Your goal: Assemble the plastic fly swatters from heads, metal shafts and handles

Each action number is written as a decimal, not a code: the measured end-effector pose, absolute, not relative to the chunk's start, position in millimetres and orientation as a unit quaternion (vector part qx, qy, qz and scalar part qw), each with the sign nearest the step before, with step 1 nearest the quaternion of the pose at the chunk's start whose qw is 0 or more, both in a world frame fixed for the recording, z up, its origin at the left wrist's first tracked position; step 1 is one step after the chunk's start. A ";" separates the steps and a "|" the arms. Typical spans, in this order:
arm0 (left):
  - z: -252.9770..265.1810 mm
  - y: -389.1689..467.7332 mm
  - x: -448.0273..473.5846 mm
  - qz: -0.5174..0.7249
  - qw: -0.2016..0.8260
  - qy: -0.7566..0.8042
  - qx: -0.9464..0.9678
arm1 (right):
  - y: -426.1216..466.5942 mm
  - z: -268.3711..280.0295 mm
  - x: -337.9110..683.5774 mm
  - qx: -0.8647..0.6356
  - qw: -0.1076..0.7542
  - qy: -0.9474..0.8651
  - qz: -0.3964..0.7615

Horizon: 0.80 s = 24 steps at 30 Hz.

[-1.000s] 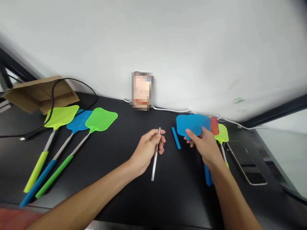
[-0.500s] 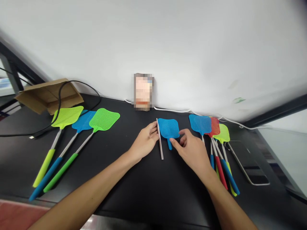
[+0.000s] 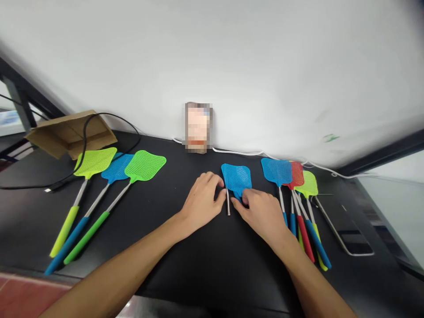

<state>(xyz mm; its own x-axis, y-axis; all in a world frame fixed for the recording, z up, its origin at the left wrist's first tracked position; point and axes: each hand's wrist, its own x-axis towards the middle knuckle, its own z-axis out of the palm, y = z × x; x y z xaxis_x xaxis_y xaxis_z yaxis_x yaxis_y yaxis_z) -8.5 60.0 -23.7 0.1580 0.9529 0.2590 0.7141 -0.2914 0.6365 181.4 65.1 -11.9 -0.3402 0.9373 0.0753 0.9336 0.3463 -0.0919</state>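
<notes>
Near the middle of the black table, a blue fly swatter head [image 3: 237,176] lies with its short stem toward me. My right hand [image 3: 263,214] is closed, thumb and fingers pinched around that stem and covering most of it. Just left of the head is a thin silver metal tube [image 3: 228,205], its lower end sticking out toward me. The thumb and forefinger of my left hand [image 3: 203,198] are closed on the tube's upper part, which they partly hide. Tube and stem lie close together; whether they touch is hidden by my fingers.
Whole fly swatters lie at left, one yellow-green [image 3: 94,162], one blue [image 3: 119,168], one green [image 3: 145,165]. At right several overlap, with a blue one [image 3: 276,171] uppermost, beside a phone [image 3: 344,225]. Behind are a cardboard box [image 3: 74,132], black cable [image 3: 84,141] and pixelated block [image 3: 198,128].
My left hand has shifted right and toward me with the metal tube, now gripping it in a pinch. My right fingers have closed on the swatter head's stem, and the head has moved slightly right.
</notes>
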 end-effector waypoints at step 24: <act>-26.7 62.6 -1.8 0.186 0.079 0.563 0.802 | 66.1 -13.9 182.7 -0.555 0.010 -0.831 -0.021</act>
